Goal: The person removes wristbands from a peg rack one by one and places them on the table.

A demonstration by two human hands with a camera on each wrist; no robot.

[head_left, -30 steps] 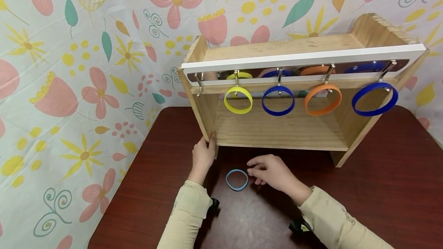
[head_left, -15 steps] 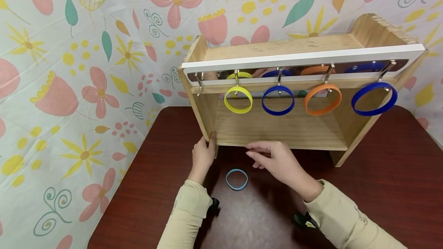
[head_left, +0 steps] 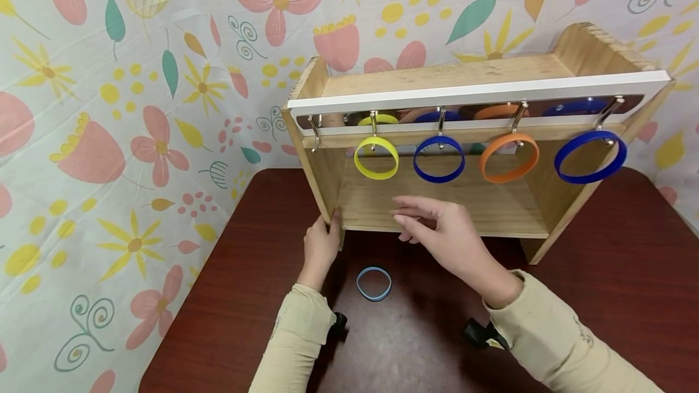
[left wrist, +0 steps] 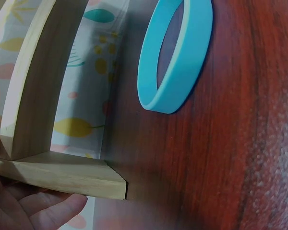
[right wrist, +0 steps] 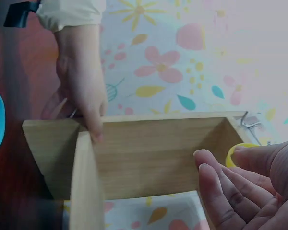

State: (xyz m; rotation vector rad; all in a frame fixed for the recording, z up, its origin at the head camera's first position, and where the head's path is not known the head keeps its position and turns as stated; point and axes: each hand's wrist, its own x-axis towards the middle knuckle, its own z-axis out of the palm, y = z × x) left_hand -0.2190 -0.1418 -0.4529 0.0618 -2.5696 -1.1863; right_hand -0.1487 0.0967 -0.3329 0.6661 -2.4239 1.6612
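My left hand [head_left: 321, 247] grips the lower front edge of the wooden shelf's left side panel [head_left: 326, 184], thumb on the inner side. In the left wrist view its fingers lie under the wood, partly out of frame. My right hand [head_left: 450, 235] is held up before the shelf's lower board, its fingers loosely bent and holding nothing. Below, a light blue silicone wristband [left wrist: 185, 76] lies on the table. A yellow wristband [head_left: 377, 176], a blue wristband [head_left: 438, 179], an orange wristband [head_left: 509, 179] and another blue wristband [head_left: 590, 179] hang from the shelf's hooks.
A white strip [head_left: 464, 93] with a shiny rail runs across the shelf's front. Its leftmost hook [head_left: 314, 135] carries no band. The shelf stands on a dark red-brown table [head_left: 235, 296], before a flower-printed cloth [head_left: 164, 77].
My right hand has risen from beside the light blue wristband up to the shelf's lower board, moving slightly right. My left hand and the bands have stayed in place.
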